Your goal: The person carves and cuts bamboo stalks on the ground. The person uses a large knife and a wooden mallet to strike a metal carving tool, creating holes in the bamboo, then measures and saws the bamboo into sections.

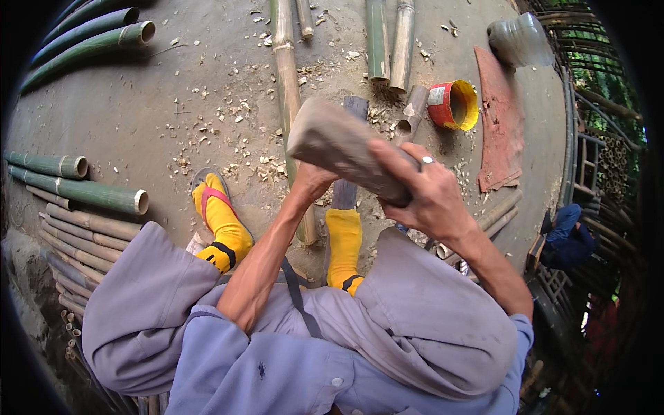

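Observation:
My right hand (436, 197), a ring on one finger, is wrapped round the narrow end of a wooden mallet (339, 146). The mallet's thick head points to the upper left and is slightly blurred. Beneath that head is my left hand (315, 180); its fingers are hidden, so what they hold cannot be made out. A long bamboo pole (284, 66) lies on the ground, passing beside my left hand toward my feet. Under the mallet runs a dark greyish wooden piece (344, 194), between my yellow-socked feet.
Pale chips (238, 117) litter the ground. Green bamboo poles (104, 50) lie at far left, more poles (90, 238) at near left. Right of the mallet are a red-and-yellow tin (443, 104), a reddish sheet (499, 131) and a plastic jug (519, 43). Another person (570, 235) is at far right.

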The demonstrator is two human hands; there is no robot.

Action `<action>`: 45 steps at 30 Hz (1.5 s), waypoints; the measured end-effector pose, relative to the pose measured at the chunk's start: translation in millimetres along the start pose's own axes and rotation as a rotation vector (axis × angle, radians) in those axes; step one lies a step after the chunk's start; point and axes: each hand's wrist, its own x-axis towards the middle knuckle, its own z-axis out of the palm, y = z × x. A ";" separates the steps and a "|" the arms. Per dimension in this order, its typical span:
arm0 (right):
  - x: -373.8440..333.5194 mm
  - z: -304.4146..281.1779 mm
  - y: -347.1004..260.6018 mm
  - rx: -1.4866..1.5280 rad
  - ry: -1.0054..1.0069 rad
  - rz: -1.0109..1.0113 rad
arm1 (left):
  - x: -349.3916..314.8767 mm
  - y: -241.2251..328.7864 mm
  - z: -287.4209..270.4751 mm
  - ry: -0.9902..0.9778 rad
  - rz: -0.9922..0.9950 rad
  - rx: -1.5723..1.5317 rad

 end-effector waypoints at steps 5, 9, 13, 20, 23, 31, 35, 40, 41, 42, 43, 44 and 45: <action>26.1 -26.8 -16.0 -0.043 -0.104 0.022 | 8.5 3.1 5.6 -0.187 0.021 0.098; 4.1 -16.8 -10.1 -0.059 -0.105 0.123 | 13.7 1.2 14.5 -0.317 0.200 0.392; 11.8 -26.7 -9.8 -0.064 -0.187 0.177 | 19.7 -4.7 26.0 -0.278 0.290 0.555; -21.3 -3.0 7.5 -0.070 -0.057 0.222 | 29.4 3.7 49.2 -0.275 0.341 0.320; -13.3 -24.5 4.1 0.060 -0.049 0.287 | 42.8 3.7 46.2 -0.323 0.377 0.538; -35.4 -16.6 14.7 -0.007 -0.058 0.333 | 39.3 4.0 50.6 -0.389 0.252 0.438; -49.3 0.7 19.9 0.238 0.209 0.353 | 46.0 10.0 54.9 -0.458 0.140 0.741; -49.3 3.4 28.2 0.298 0.117 0.413 | 55.6 13.4 8.5 -0.247 -0.119 0.430; -46.8 6.1 28.4 0.354 0.135 0.411 | 56.2 16.2 -6.0 -0.180 -0.208 0.373; -47.5 9.3 30.9 0.349 0.187 0.419 | 51.1 15.3 -10.8 -0.155 -0.186 0.283; -48.8 12.3 34.0 0.379 0.215 0.423 | 40.1 13.3 -14.9 -0.129 -0.164 0.193; -48.4 15.4 38.0 0.405 0.250 0.427 | 34.0 12.9 -16.7 -0.109 -0.136 0.105; -51.7 18.6 38.1 0.436 0.269 0.443 | 24.3 11.6 -10.7 -0.132 -0.051 0.191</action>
